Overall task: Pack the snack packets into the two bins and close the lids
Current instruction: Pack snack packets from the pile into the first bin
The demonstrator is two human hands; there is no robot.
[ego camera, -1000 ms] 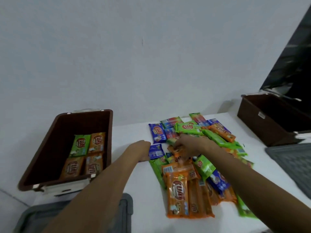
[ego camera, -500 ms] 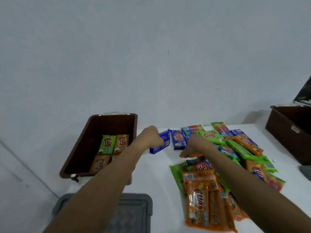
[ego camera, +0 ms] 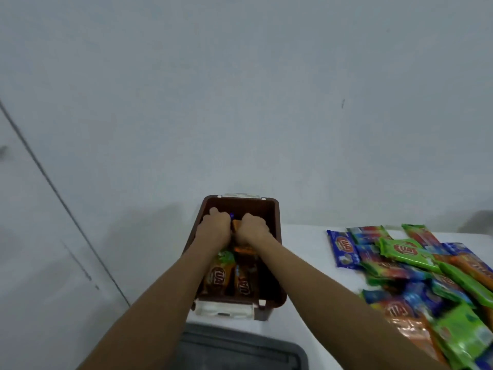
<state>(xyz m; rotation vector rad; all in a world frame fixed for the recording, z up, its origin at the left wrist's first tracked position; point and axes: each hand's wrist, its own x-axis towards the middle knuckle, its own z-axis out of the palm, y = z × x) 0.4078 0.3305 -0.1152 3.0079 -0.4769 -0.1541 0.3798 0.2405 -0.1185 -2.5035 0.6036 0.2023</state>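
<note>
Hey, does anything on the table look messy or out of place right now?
Nothing looks damaged. The snack packets still outside lie in a loose, overlapping heap to the right, and the grey lid lies off the brown bin, where both hands are placing packets.

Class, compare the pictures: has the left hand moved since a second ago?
Yes. The left hand has gone from the table beside the snack pile leftward into the brown bin.

Both hands (ego camera: 214,227) (ego camera: 252,227) are knuckle-up inside the bin (ego camera: 276,236); their fingertips and grip are hidden. Only slivers of a blue packet (ego camera: 232,215) and an orange packet (ego camera: 236,225) show between them. The pile (ego camera: 426,276) is cut by the right edge, its near packets blurred. The lid (ego camera: 240,351) is cut off below.
</note>
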